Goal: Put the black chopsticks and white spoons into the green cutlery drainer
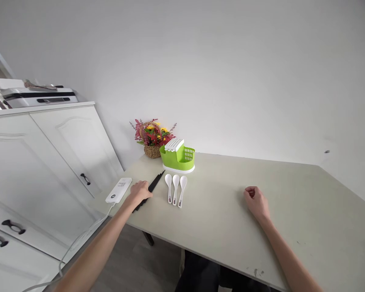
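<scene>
My left hand point(140, 192) is at the left end of the table, its fingers closed around the middle of a bunch of black chopsticks point(156, 181). The chopsticks lie slantwise, with both ends showing past the hand. Just right of them, three white spoons point(175, 188) rest side by side, bowls toward the wall. Behind the spoons stands a green utensil caddy point(178, 159) with a white slatted top and white base. Farther right, my right hand point(257, 202) rests on the table, curled into a loose fist with nothing visible in it.
A white power bank point(119, 190) with a cable point(88, 231) lies left of my left hand. Behind the caddy is a wicker basket point(152, 151) of flowers. White cabinets point(57, 162) border the table's left side; a wall runs along the back.
</scene>
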`<state>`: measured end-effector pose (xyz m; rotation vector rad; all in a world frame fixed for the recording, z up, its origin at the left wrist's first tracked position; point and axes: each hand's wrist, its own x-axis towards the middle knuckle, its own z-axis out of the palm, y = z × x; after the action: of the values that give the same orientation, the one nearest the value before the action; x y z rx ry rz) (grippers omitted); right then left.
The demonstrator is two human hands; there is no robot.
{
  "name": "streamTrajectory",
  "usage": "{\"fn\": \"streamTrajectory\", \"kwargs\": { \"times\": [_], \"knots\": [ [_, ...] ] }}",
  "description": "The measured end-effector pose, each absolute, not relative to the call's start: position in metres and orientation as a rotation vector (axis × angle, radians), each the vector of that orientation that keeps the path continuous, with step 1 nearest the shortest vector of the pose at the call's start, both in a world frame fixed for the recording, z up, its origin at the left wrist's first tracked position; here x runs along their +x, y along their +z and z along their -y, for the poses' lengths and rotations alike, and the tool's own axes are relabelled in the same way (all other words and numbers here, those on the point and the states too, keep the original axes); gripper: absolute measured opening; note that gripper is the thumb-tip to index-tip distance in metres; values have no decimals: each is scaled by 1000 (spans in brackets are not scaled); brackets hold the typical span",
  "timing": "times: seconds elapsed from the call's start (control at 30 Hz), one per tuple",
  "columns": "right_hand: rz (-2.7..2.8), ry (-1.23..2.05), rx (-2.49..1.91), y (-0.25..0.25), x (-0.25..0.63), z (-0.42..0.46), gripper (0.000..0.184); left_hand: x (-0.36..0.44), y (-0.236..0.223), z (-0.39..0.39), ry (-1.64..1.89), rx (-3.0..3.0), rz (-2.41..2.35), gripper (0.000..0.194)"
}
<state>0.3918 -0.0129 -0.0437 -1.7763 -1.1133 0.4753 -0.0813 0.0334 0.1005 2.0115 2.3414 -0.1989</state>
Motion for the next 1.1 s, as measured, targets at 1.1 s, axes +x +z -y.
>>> {"fn": "streamTrajectory", "kwargs": {
  "times": [1.1],
  "knots": [
    [1115,468,-1764,-43,391,12,26,-85,63,-46,-218,2023,-2453,40]
  ]
}}
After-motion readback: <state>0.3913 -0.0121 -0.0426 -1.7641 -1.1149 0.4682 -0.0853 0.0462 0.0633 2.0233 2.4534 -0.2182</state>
